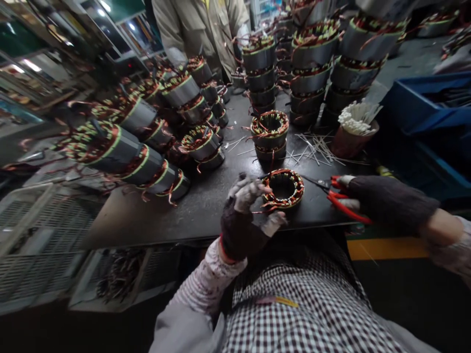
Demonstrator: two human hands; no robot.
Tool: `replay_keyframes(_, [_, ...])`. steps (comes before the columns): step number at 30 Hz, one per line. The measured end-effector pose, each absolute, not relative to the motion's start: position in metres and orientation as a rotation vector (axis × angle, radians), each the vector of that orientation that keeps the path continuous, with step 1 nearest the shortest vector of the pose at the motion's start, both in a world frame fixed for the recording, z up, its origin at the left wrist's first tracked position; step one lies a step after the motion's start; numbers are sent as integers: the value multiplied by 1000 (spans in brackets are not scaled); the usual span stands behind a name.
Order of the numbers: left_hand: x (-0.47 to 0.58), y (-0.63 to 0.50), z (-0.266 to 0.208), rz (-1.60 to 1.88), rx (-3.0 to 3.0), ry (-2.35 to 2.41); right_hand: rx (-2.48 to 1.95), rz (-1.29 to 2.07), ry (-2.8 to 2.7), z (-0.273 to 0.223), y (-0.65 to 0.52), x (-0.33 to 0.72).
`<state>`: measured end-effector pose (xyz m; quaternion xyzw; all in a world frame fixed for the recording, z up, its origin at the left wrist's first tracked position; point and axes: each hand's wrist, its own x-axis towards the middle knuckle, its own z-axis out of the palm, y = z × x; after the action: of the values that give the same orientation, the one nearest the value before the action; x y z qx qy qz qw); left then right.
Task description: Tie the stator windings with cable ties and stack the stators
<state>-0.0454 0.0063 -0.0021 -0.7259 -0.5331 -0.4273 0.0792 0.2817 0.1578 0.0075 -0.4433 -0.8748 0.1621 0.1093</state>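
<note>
A wound motor stator (302,191), a ring with copper coils and pale slot liners, lies on the dark table in front of me. My left hand (248,215), in a dark fingerless glove with whitish fingertips, curls around its left side. Fingers touch the coil rim while the thumb sits at the near edge. On the right, my right hand (386,198) grips red-handled scissors (346,206). Their blades point left at the stator's right edge; whether they touch it I cannot tell. A dark lead extends from the stator's far left side.
Beyond it are two stacked stators (270,149), with taller stacks (311,81) behind and leaning stacks (147,166) at left. White ties (312,149) lie scattered beside a cup (351,144) full of white sticks. Blue bins (423,113) stand right. A co-worker (206,34) stands opposite.
</note>
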Motion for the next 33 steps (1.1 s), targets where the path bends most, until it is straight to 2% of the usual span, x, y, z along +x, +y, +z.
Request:
replay_keyframes(4, [-24, 32, 7, -689, -2506, -1737, -1545, 158, -2763, 3, 181, 259])
replay_keyframes(6, [-20, 41, 0, -556, -2564, -1792, -1583, 1, -2730, -8, 188, 251])
replay_keyframes(8, [-25, 44, -6, -699, -2508, -1932, -1499, -37, -2636, -22, 191, 250])
replay_keyframes(11, [-42, 46, 0, -1237, -2388, -2251, -1370, -21, -2516, -39, 193, 255])
replay_keyframes(13, [-53, 54, 21, -1611, -2346, -2316, -1296, -15, -2474, -46, 194, 258])
replay_keyframes(15, [-59, 73, 52, -1669, -2300, -2169, -1236, -2, -2447, -49, 195, 260])
replay_keyframes(19, [-59, 139, 119, -934, -2181, -1807, -1199, 25, -2414, -54, 197, 261])
replay_keyframes(21, [-57, 175, 140, -504, -2250, -1783, -1201, 35, -2404, -55, 198, 262])
replay_keyframes(23, [-56, 204, 147, -260, -2286, -1843, -1204, 38, -2399, -53, 198, 264])
replay_keyframes(28, [-50, 232, 133, -195, -2220, -1979, -1145, 64, -2455, -48, 200, 269])
replay_keyframes(31, [-44, 232, 121, -295, -2189, -1949, -1187, 69, -2438, -51, 201, 272])
replay_keyframes(33, [-47, 226, 113, -479, -2121, -1891, -1201, 88, -2414, -55, 203, 276])
